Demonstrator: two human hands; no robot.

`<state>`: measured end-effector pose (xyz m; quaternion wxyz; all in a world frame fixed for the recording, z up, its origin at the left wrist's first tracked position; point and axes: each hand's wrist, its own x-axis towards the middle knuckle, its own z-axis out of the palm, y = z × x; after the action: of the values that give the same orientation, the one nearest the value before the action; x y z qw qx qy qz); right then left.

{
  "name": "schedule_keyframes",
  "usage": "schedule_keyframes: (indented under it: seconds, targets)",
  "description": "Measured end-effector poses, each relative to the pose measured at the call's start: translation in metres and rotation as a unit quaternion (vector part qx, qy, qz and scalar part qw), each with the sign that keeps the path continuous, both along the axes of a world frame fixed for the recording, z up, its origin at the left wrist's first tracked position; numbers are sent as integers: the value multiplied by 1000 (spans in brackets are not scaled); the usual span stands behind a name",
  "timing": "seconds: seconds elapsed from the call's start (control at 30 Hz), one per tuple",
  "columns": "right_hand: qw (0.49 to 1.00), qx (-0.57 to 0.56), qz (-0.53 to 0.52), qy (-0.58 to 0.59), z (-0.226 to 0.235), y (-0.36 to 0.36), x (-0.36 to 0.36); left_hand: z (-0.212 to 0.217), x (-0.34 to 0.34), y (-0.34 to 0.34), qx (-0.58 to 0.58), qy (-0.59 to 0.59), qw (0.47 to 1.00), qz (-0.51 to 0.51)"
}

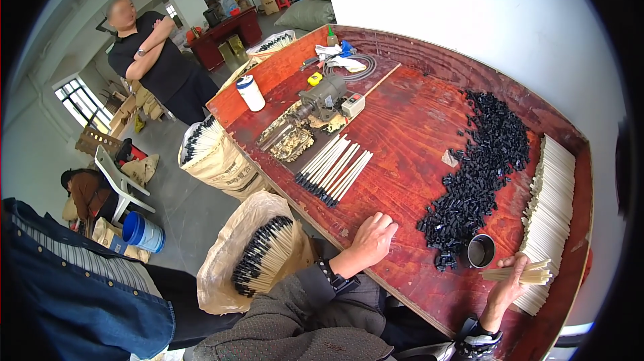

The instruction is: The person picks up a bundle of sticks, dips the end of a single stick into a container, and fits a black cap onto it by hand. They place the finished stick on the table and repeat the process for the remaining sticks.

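Note:
My right hand (511,282) is closed around a bundle of thin pale wooden sticks (537,273) at the right front of the red wooden table (396,113). Just beyond it stands a small round metal cup (480,251), and a long stack of pale sticks (551,207) lies along the right wall. My left hand (371,240) rests on the tabletop near the front edge, fingers curled, with nothing visible in them. Ahead of it lies a row of pale sticks with black ends (335,170). A heap of small black caps (479,166) spreads between that row and the stack.
A small motor machine (322,100), a white bottle (250,93) and a coiled hose (359,68) sit at the table's far left. Sacks of black-tipped sticks (265,253) stand beside the table. A person with folded arms (151,52) stands beyond; another person in denim (74,280) is close left.

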<state>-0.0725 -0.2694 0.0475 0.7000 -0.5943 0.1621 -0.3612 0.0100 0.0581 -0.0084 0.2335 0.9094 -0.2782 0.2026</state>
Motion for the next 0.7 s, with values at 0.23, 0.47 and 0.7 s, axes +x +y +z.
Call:
schedule_keyframes:
  seconds: [0.23,0.47,0.7]
  targets:
    - [1000,4,1,7,-4,-1,-1,2,-2,1,2,3,1000,1]
    - [999,-35,-13,2,-3,-1,3,0,3,0,-9,-1,1000,-8]
    - [1000,-4,-16,-6,-10,-5,0,3,-2,1,-4,7,1000,-1]
